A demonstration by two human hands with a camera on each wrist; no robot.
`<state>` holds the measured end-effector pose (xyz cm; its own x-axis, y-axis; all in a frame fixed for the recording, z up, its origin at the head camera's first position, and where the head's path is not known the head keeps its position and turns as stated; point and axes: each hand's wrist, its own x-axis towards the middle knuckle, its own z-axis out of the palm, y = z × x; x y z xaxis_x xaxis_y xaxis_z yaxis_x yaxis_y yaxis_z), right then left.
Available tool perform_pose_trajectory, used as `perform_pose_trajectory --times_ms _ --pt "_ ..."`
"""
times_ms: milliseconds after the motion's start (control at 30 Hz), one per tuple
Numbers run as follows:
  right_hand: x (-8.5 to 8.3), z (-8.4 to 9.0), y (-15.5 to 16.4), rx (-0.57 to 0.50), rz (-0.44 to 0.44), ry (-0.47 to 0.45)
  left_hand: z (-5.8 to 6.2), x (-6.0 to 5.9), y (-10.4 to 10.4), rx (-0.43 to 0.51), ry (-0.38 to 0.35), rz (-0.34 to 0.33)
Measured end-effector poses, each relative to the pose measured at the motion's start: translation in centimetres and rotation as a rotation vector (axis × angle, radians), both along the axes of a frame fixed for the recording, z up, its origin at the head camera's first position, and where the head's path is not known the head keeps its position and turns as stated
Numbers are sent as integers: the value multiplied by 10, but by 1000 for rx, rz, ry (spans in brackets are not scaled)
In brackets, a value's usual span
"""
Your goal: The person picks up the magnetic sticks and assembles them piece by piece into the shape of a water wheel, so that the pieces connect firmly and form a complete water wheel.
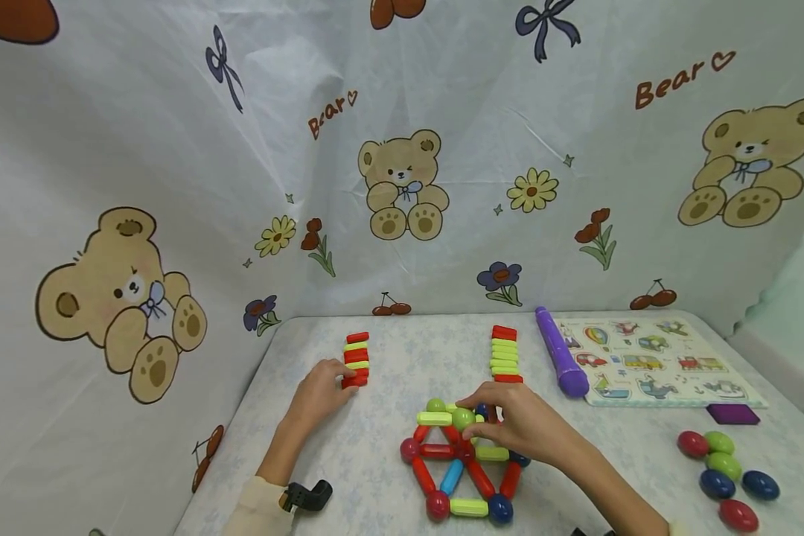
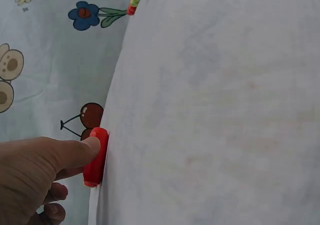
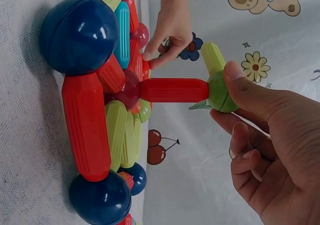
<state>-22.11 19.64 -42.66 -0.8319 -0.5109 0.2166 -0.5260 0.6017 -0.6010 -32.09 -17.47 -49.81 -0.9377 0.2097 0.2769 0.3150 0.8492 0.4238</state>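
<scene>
My left hand (image 1: 317,394) is at the near end of the left row of short rods (image 1: 356,356). In the left wrist view its thumb and fingers pinch a red rod (image 2: 98,157). My right hand (image 1: 532,423) pinches a green ball (image 3: 221,92) between thumb and fingers. That ball tops a red rod (image 3: 174,90) that stands up from the central red ball (image 3: 129,89) of a hexagon-like frame of rods and balls. A yellow-green rod (image 1: 435,419) sticks out sideways from the held ball. Blue balls (image 1: 500,509) and red balls (image 1: 438,505) form the frame's corners.
Beyond the right hand runs a second row of red and yellow-green rods (image 1: 505,356). A purple microphone-shaped toy (image 1: 563,353) lies beside a picture board (image 1: 656,361) with a purple block (image 1: 732,414) at its edge. Several loose balls (image 1: 717,484) sit at the right.
</scene>
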Motion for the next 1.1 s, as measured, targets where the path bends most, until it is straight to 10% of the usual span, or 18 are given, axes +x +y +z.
perform_pose_trajectory --times_ms 333,800,1100 --pt "0 0 -1 -4 8 -3 0 3 7 -42 -89 16" --pt "0 2 -2 11 -3 -14 38 22 31 299 -309 -471" --pt "0 2 0 9 -3 -5 29 31 44 394 -490 -630"
